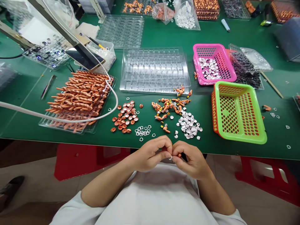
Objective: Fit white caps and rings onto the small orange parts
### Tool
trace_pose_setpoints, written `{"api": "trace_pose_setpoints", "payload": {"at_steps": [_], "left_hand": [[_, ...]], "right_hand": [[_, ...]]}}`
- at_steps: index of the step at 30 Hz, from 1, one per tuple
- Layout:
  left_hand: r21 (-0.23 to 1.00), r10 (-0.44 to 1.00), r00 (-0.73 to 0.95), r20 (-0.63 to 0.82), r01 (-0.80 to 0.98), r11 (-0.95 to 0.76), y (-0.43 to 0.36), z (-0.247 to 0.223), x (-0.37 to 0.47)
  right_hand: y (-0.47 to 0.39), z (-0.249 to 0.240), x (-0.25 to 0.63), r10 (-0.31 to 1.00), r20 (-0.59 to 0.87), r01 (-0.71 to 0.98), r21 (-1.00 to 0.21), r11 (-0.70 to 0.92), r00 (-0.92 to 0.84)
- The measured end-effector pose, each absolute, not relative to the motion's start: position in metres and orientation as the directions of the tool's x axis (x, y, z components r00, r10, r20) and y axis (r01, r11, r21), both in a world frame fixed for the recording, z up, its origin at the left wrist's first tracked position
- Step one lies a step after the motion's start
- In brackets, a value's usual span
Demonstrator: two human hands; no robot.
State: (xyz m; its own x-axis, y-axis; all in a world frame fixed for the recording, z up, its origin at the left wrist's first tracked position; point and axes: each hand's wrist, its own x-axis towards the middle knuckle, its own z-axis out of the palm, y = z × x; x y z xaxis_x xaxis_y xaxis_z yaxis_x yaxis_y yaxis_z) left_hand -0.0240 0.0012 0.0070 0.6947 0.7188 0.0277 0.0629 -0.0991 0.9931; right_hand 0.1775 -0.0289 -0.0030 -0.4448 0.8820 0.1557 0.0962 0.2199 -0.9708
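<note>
The person's left hand [151, 156] is closed, thumb and forefinger pinching a small white ring [170, 157] in front of the shirt [154, 193], at the near edge of the green desk [103, 137]. The right hand [193, 160] meets it fingertip to fingertip, its curled fingers gripping an orange piece [179, 155] that is mostly hidden. Just beyond the left hand lie loose clear-white rings [143, 131], with a scatter of orange cups [126, 116] farther out. Farther to the left of that hand, orange sticks [81, 93] are heaped on clear trays. Just beyond the right hand are white caps [189, 125], and past both hands lie curved orange parts [175, 106] with yellow bits. A green basket [254, 112] stands to the right of the right hand, with a pink basket [228, 70] holding small white-and-dark pieces behind it. Straight ahead, well beyond both hands, lies a clear moulded tray [156, 70].
</note>
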Motion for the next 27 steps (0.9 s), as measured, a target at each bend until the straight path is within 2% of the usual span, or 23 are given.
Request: {"api": "trace_pose_setpoints", "payload": {"at_steps": [14,27], "left_hand": [[0.999,0.784,0.620,0.040,-0.016,-0.038,-0.0006,0.0028,-0.0227],[0.999,0.752,0.659,0.028,0.000,-0.037,0.0001,0.0004,-0.0255]], "right_hand": [[-0.0342,-0.0057,0.1732,0.858,0.382,0.131,-0.885,0.446,-0.343],[-0.0330,-0.0063,0.1728,0.835,0.409,0.148,-0.861,0.487,-0.368]]}}
